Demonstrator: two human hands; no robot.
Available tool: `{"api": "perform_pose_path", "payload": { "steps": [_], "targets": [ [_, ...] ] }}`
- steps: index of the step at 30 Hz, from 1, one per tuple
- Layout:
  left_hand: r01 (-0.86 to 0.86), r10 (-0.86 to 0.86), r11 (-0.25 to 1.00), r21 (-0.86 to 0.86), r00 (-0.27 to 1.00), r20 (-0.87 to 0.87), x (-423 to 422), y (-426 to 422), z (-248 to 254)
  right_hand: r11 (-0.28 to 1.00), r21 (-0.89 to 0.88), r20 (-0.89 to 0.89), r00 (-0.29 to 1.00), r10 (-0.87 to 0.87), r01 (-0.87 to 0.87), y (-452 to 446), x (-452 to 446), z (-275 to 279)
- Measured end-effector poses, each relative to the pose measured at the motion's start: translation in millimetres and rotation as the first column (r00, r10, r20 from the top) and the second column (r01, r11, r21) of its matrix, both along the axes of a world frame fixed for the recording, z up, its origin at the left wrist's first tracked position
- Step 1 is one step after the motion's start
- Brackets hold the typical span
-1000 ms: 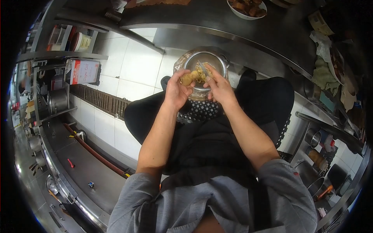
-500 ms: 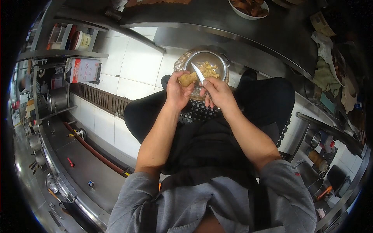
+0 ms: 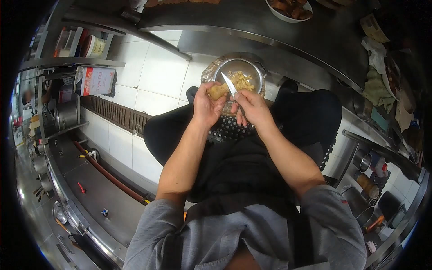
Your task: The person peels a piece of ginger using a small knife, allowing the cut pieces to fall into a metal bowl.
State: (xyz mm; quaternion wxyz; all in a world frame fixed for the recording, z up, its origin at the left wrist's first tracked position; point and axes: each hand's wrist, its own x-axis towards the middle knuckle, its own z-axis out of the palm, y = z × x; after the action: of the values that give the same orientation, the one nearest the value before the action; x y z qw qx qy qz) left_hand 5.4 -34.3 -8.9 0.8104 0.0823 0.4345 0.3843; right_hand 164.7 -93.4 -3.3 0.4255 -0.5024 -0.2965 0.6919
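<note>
My left hand (image 3: 208, 106) is closed round a knobbly yellow-brown root (image 3: 218, 92) that looks like ginger. A knife (image 3: 228, 83) is in the grip of my right hand (image 3: 252, 106), its pale blade slanting up and left beside the root. Whether the edge touches the root I cannot make out. Below both hands, between my feet, stands a round metal bowl (image 3: 260, 73). Small yellow pieces (image 3: 243, 81) lie inside it, partly hidden by the knife and my right hand.
A steel counter (image 3: 216, 18) runs across the top, bearing a white bowl of brown chunks (image 3: 290, 11). A metal floor grate (image 3: 114, 112) and a tin (image 3: 96, 81) are on the left. Pots (image 3: 360, 202) stand at lower right. Part of another person (image 3: 45, 96) shows at far left.
Both hands hold nearly the same pose, with the root and the knife shifted only slightly. At far left, part of another person has come into view.
</note>
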Motion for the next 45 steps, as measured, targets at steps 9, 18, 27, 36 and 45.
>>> {"api": "perform_pose_path", "payload": {
  "steps": [9,18,27,36,45],
  "targets": [
    [-0.084,0.084,0.996,0.021,0.996,-0.028,-1,1,0,0.990,-0.010,0.067,0.987,0.144,-0.144,-7,-9,1],
    [-0.108,0.108,0.993,0.046,0.994,0.010,1,-4,-2,0.988,0.154,0.276,0.961,-0.014,-0.030,7,-1,15],
    [-0.098,0.099,0.994,0.053,0.995,-0.013,8,-3,1,0.997,0.033,0.252,0.966,0.059,-0.069,0,-9,9],
    [-0.146,0.151,0.982,0.122,0.988,-0.030,5,1,3,0.994,0.108,0.286,0.958,-0.014,-0.018,1,-4,11],
    [-0.151,0.154,0.982,0.109,0.988,-0.024,4,1,4,0.996,0.073,0.279,0.960,0.020,-0.041,-1,-4,11]
  ]
}}
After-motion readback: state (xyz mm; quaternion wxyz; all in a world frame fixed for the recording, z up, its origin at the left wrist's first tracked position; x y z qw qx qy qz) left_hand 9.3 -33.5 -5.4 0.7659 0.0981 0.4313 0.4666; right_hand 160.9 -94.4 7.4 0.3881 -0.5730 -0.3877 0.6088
